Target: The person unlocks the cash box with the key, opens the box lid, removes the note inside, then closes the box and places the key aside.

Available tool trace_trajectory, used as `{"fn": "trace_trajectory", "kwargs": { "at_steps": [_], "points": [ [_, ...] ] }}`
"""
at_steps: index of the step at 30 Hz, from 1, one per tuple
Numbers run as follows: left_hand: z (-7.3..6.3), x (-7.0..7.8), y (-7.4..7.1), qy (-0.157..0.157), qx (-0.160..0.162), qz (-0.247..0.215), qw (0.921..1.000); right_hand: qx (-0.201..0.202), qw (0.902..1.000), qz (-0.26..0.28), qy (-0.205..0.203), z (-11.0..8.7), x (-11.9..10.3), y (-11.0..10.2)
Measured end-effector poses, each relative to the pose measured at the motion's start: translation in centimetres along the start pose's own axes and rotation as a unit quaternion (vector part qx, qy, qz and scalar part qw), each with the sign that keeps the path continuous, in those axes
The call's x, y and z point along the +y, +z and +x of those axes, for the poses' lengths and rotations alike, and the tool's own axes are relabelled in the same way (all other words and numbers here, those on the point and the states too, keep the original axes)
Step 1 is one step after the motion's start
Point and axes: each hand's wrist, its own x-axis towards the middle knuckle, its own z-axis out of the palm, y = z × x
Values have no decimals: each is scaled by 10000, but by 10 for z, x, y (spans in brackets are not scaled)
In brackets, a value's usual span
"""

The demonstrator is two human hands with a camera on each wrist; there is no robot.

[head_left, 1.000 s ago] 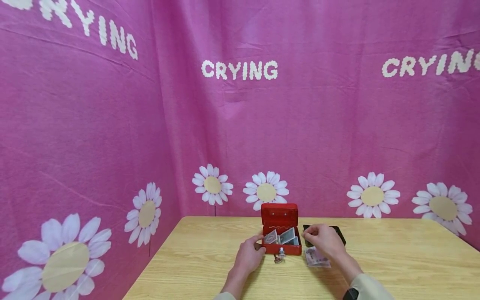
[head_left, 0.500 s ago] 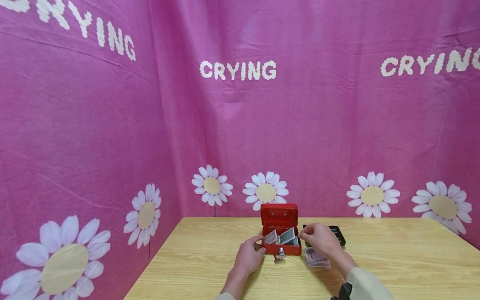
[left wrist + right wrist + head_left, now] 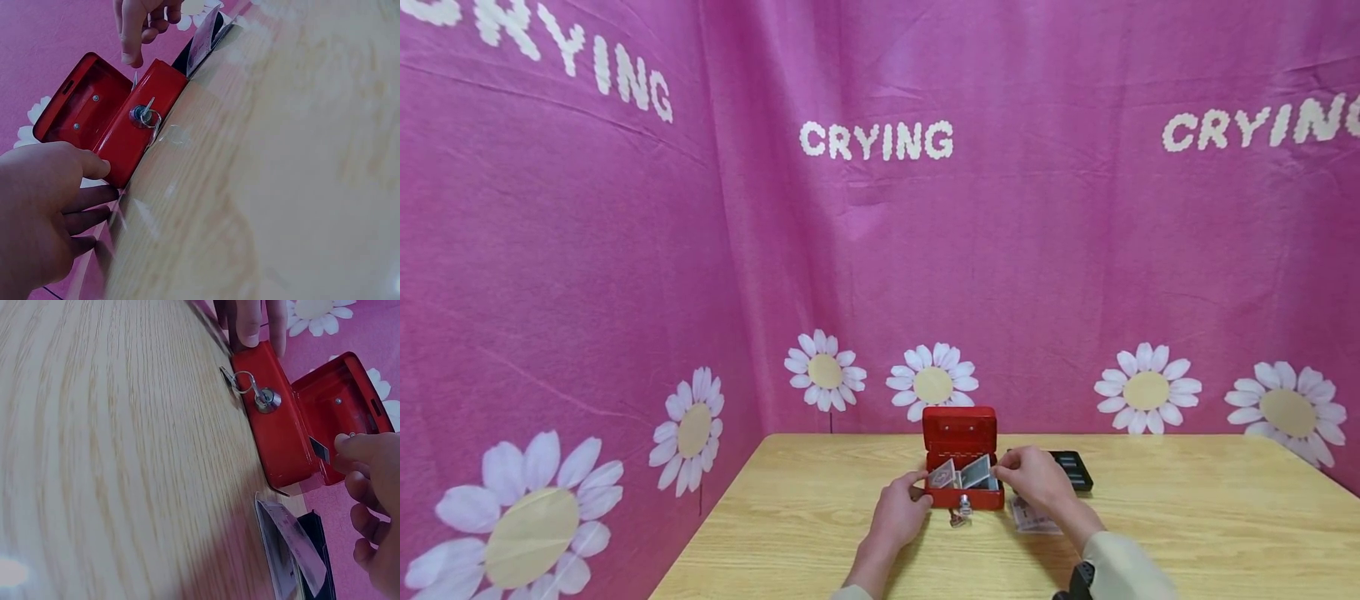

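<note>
On the table stands a red cash box (image 3: 964,498) with its lid (image 3: 958,429) raised. Inside, banknotes (image 3: 975,472) lean at angles. A lock with keys (image 3: 144,115) sits on its front face. My left hand (image 3: 897,510) grips the box's left side, thumb on the front corner and fingers round the end. My right hand (image 3: 1037,479) hovers at the box's right rim, thumb and index finger close together. Whether something small sits between these fingertips is hidden. In the right wrist view, a dark-edged note (image 3: 319,450) sticks up inside the box beside them.
A black coin tray (image 3: 1075,472) lies right of the box, partly behind my right hand. In front of it, pinkish banknotes (image 3: 1033,521) lie on the wooden table (image 3: 805,500). A pink curtain (image 3: 1037,250) with daisies hangs behind and at the left.
My right hand has moved left, from over the black tray to the cash box's right rim, uncovering more of the tray. The left hand keeps its grip on the box.
</note>
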Motion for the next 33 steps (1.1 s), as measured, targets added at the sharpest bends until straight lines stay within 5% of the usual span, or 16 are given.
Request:
{"fn": "trace_trajectory", "kwargs": {
  "at_steps": [33],
  "points": [
    [2, -3, 1, 22, 32, -40, 10000, 231, 9995, -199, 55, 0, -5, 13]
  ]
}}
